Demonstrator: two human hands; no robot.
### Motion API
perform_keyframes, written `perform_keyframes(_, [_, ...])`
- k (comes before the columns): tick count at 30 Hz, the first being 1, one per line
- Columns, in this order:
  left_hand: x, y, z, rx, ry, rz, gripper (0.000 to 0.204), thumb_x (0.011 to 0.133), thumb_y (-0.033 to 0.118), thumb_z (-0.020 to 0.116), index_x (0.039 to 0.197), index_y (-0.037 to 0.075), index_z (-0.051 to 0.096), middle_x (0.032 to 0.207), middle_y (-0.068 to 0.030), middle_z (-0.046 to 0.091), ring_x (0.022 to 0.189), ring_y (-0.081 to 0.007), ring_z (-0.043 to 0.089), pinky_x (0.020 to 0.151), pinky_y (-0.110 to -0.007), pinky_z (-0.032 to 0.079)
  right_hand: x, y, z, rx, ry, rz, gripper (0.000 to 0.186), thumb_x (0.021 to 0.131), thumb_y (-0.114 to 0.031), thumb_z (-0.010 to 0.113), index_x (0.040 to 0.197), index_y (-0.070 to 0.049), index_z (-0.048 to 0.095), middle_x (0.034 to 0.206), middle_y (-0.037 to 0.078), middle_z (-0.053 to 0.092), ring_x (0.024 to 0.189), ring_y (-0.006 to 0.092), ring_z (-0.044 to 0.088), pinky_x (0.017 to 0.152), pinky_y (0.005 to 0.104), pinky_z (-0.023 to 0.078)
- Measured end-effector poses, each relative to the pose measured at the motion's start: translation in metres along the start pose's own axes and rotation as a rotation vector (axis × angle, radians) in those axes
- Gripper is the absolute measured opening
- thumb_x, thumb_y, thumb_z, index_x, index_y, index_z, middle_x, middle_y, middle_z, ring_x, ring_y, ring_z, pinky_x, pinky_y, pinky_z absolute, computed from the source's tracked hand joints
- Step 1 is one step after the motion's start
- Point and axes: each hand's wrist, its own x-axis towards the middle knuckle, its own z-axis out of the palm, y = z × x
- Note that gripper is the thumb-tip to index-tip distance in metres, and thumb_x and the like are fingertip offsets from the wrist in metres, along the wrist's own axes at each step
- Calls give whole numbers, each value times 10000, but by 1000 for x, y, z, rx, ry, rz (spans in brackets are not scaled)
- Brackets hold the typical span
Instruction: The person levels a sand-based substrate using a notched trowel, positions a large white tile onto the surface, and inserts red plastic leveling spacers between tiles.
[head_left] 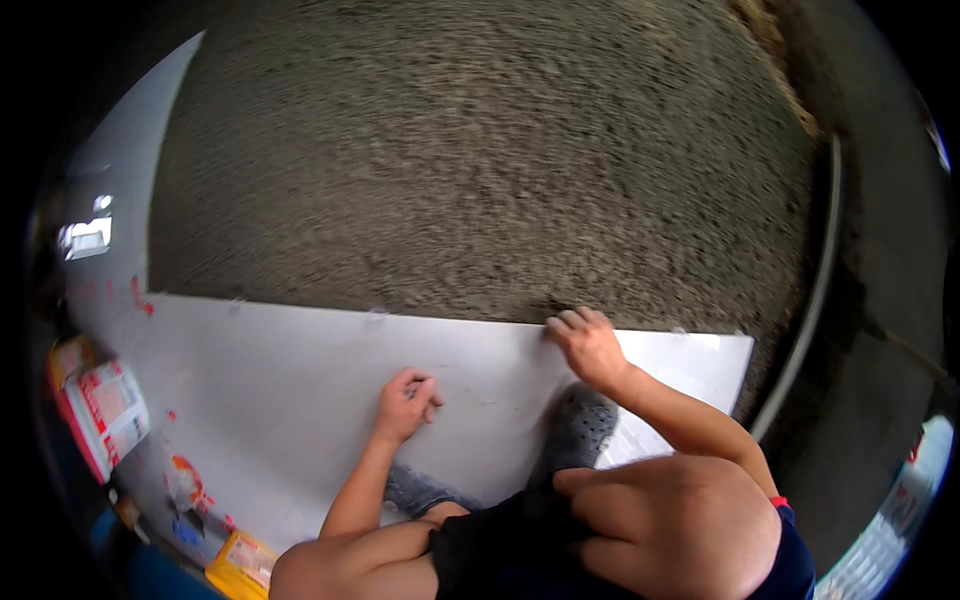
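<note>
My right hand (588,345) is over the edge where the white glossy tile (290,370) meets a bed of rough grey mortar (480,170). Its fingers bend down and close together at that edge; a small dark bit shows beside the fingertips, and what they pinch, if anything, is hidden. Just above the tile hovers my left hand (405,405), its fingers loosely curled and slightly apart, with nothing visible in them. Small clear clips (376,318) stick out along the tile's mortar-side edge. My grey clog (580,430) stands on the tile close to my right hand.
More white tile (172,150) runs up the left side. A white and red tub (108,410) and a yellow package (242,562) stand at left. On the right, a long pale bar (815,290) borders the mortar, and a clear plastic item (895,520) lies at lower right.
</note>
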Motion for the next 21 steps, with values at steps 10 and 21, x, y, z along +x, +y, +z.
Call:
perform_keyframes(10, [-6, 22, 0, 141, -15, 112, 143, 985, 153, 611, 970, 11, 612, 745, -64, 672, 531, -86, 555, 512, -255, 459, 16, -8, -9, -76, 79, 108, 75, 795, -52, 565, 797, -91, 629, 775, 100, 603, 774, 318, 623, 701, 441, 498])
perform_keyframes(21, [-5, 1, 3, -60, 41, -7, 167, 973, 191, 604, 969, 24, 615, 735, -53, 673, 523, -97, 552, 504, -270, 474, 29, -17, -3, -81, 83, 2, 27, 778, -48, 541, 762, -70, 537, 750, 127, 547, 748, 337, 586, 689, 445, 465])
